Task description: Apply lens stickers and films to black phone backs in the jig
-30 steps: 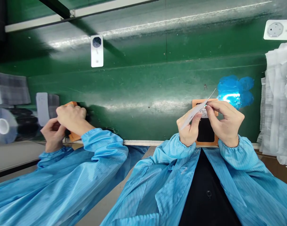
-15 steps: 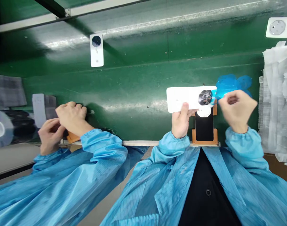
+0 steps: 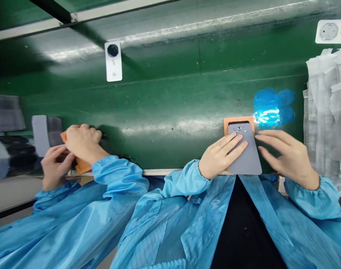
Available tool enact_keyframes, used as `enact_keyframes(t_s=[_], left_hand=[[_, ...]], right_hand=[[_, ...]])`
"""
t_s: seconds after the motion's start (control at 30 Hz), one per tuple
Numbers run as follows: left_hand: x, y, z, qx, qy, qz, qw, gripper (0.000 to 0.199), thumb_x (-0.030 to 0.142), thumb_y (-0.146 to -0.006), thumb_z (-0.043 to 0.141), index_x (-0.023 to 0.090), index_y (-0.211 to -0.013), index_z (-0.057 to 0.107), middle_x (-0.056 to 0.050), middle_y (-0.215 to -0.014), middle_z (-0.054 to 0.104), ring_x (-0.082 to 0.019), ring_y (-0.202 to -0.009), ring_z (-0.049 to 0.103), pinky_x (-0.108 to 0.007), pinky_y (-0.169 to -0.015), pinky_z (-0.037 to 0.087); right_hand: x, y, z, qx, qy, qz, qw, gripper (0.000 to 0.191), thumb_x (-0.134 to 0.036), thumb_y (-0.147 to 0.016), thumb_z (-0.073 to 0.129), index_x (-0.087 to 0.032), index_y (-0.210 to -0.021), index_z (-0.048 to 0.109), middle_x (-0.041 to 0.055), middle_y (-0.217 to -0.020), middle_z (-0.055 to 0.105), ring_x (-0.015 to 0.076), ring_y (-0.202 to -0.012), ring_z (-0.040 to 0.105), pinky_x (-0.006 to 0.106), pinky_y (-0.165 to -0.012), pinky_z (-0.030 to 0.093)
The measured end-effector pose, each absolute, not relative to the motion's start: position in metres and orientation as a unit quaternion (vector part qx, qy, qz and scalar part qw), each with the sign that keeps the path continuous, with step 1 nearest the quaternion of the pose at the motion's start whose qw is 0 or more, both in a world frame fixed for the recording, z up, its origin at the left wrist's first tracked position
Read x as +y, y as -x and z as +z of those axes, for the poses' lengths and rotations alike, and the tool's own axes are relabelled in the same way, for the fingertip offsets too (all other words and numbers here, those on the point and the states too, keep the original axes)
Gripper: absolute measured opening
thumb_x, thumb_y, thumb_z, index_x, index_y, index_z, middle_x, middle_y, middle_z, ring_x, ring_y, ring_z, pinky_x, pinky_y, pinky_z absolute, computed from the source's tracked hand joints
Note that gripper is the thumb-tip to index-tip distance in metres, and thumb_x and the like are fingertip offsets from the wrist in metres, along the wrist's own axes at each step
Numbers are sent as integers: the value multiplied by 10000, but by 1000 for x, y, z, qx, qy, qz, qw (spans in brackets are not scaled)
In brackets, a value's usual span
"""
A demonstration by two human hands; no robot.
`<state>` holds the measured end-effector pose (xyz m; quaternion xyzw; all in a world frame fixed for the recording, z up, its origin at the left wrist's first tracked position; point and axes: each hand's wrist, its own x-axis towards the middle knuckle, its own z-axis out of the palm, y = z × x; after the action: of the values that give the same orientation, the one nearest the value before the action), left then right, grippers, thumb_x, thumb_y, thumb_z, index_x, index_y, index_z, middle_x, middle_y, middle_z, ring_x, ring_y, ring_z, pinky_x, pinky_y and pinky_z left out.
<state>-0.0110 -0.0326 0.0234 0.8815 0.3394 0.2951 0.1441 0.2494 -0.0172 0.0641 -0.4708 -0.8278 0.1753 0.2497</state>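
1. Co-worker's hands point(image 3: 82, 144) at an orange block point(image 3: 83, 166), near edge of a green surface point(image 3: 173, 99)
2. White panel point(image 3: 113, 67) with a dark round patch, farther back
3. Left hand point(image 3: 217, 155), fingers outstretched onto a grey panel point(image 3: 245, 160); cannot tell whether they grip
4. Grey panel, lying over an orange frame point(image 3: 239, 118)
5. Shiny blue film point(image 3: 267, 101), beside the orange frame's far right corner
6. Right hand point(image 3: 295, 158), fingers spread, holding nothing, just beside the grey panel
7. Pale sheets point(image 3: 325, 112), heaped
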Motion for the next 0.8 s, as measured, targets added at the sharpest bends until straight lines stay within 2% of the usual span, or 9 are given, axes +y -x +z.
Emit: enact_keyframes(t_s=[0.1,0.2,0.3,0.37,0.43,0.53,0.63,0.7,0.8], left_hand=[[-32,6,13,345,-897,263,81,465,96,-1043,523,110,-1508,496,-176,-1427,676,-286,-1464,542,-440,-1196,542],[-33,3,9,353,-900,244,72,465,89,-1053,482,110,-1517,476,-175,-1446,663,-276,-1467,537,-430,-1194,545],[-33,3,10,367,-903,217,53,431,88,-1052,477,102,-1482,516,-168,-1450,663,-275,-1441,570,-417,-1185,553],[-32,3,8,385,-902,191,31,389,87,-1046,492,90,-1427,568,-177,-1433,674,-287,-1411,602,-415,-1170,562],[-30,2,3,405,-899,165,19,374,88,-1041,499,94,-1403,593,-196,-1442,662,-304,-1415,597,-426,-1159,564],[-29,0,-7,424,-893,148,19,358,112,-1036,522,134,-1383,607,-226,-1520,588,-337,-1481,522,-479,-1169,536],[-30,-2,-14,431,-888,158,20,327,135,-1025,548,150,-1344,620,-248,-1567,531,-371,-1525,459,-547,-1191,490],[-32,-2,-16,427,-888,168,17,323,133,-1014,551,135,-1329,624,-263,-1551,543,-382,-1506,486,-565,-1193,479],[-38,-2,-14,427,-888,167,40,346,135,-1005,529,124,-1339,619,-263,-1538,556,-373,-1455,546,-570,-1181,486]], right_hand=[[-25,-236,51,-860,428,143,240,348,-70,-961,599,-183,-1274,700,128,-1231,752,266,-1108,741,411,-951,634],[-26,-231,35,-860,434,100,250,334,-29,-955,585,-136,-1245,713,146,-1196,768,263,-1066,759,386,-913,651],[-22,-232,24,-854,445,90,254,336,-19,-961,571,-139,-1231,731,138,-1210,776,253,-1056,772,373,-910,658],[-19,-233,18,-857,441,93,249,333,-23,-973,555,-139,-1226,739,139,-1218,778,262,-1085,770,393,-937,657],[-16,-233,13,-867,431,91,232,344,-33,-988,536,-127,-1258,728,151,-1258,766,299,-1196,734,453,-1010,635],[-16,-230,8,-885,420,100,172,455,-41,-1006,489,-93,-1440,614,184,-1453,656,348,-1421,582,543,-1153,543],[-20,-226,6,-886,428,125,128,594,-51,-1010,465,-84,-1602,422,206,-1603,496,350,-1532,442,572,-1241,446],[-24,-226,7,-882,435,135,119,669,-63,-1007,467,-123,-1658,323,193,-1636,454,343,-1556,402,587,-1262,412],[-30,-228,9,-884,434,139,109,758,-68,-995,468,-185,-1698,210,167,-1647,447,337,-1548,417,608,-1257,408]])
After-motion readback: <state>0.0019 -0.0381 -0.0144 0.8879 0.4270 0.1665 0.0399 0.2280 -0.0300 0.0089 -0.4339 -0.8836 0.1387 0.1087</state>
